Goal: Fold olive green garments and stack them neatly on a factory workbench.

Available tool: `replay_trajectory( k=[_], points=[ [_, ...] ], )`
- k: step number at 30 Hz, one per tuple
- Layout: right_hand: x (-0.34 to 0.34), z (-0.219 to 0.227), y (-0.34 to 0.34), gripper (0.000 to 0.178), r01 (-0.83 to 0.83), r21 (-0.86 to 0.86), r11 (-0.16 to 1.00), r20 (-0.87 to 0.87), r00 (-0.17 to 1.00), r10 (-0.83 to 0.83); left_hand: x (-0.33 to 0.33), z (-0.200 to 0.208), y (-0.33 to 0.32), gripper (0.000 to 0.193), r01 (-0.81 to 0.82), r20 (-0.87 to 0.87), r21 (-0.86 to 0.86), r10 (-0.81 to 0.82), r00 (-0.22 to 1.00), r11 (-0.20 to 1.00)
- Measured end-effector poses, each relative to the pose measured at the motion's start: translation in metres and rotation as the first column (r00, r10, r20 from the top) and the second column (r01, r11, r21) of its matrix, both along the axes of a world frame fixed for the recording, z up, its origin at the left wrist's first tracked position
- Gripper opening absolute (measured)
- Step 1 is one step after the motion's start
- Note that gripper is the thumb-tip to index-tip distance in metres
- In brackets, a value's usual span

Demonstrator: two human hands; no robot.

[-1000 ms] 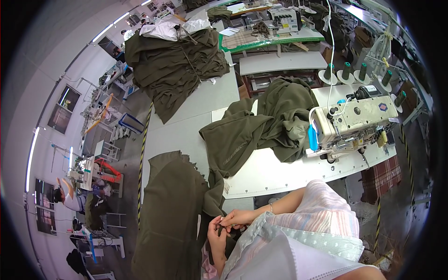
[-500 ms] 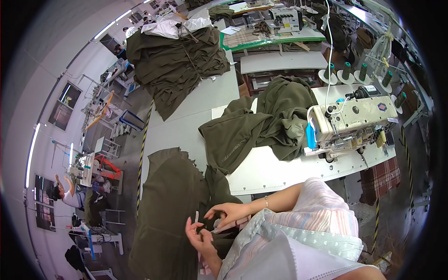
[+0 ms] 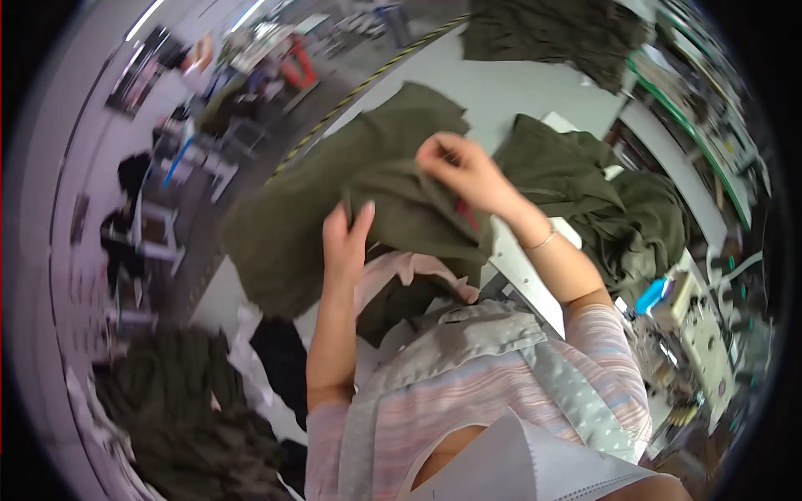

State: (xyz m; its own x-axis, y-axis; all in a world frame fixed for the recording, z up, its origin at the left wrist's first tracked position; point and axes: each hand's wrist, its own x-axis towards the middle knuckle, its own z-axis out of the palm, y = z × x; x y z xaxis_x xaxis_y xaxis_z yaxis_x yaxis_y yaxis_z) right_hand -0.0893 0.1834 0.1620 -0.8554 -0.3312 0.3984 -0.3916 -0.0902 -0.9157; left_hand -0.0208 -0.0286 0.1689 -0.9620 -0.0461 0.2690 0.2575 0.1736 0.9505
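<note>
An olive-green fabric piece (image 3: 393, 204) is stretched between my two hands, slightly blurred by motion. My left hand (image 3: 344, 242) pinches its near left part between thumb and fingers. Farther off and to the right, my right hand (image 3: 468, 174) has its fingers closed on the upper edge. A small red mark (image 3: 465, 214) shows on the cloth below my right hand. Beneath the held piece lies a larger olive garment panel (image 3: 284, 217) on the table. A pale pink fabric strip (image 3: 408, 270) hangs close to my body.
To the right, a crumpled olive garment (image 3: 618, 209) lies beside the sewing machine (image 3: 693, 334). Another olive pile (image 3: 551, 37) rests at the far end of the white table (image 3: 493, 88). A dark cloth heap (image 3: 180, 409) is at my lower left. Beyond the table runs a yellow-black floor stripe (image 3: 368, 83).
The view has swung left. My hands, close together before, are now apart and hold the olive cloth spread between them. The heap at lower left has come into view.
</note>
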Motion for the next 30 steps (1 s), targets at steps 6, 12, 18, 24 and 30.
replay_trajectory(
  k=[6, 12, 18, 24, 30],
  points=[
    [0.007, 0.026, 0.009, 0.02, 0.12, 0.07, 0.99, 0.015, 0.992, -0.122, -0.017, 0.044, -0.009, 0.024, 0.03, -0.007, -0.119, -0.031, 0.999, 0.992],
    [-0.002, 0.008, -0.02, 0.038, 0.246, 0.382, 0.891, -0.413, 0.908, -0.073, -0.021, 0.074, -0.004, 0.024, 0.238, 0.101, -0.555, -0.22, 0.97, 0.797],
    [-0.058, -0.036, 0.018, 0.034, 0.331, 0.716, 0.614, -0.317, 0.939, -0.136, -0.012, 0.119, -0.033, 0.025, 0.151, 0.058, -0.351, -0.139, 0.989, 0.924],
    [-0.058, 0.025, 0.086, 0.033, 0.397, 0.427, 0.812, -0.378, 0.894, -0.239, 0.035, 0.103, -0.089, 0.037, 0.214, 0.177, -0.817, -0.121, 0.977, 0.536],
    [0.016, 0.065, 0.137, 0.028, 0.719, 0.086, 0.69, -0.671, 0.554, -0.493, 0.124, 0.026, -0.095, 0.028, 0.248, 0.339, -0.89, 0.193, 0.921, 0.383]
  ],
)
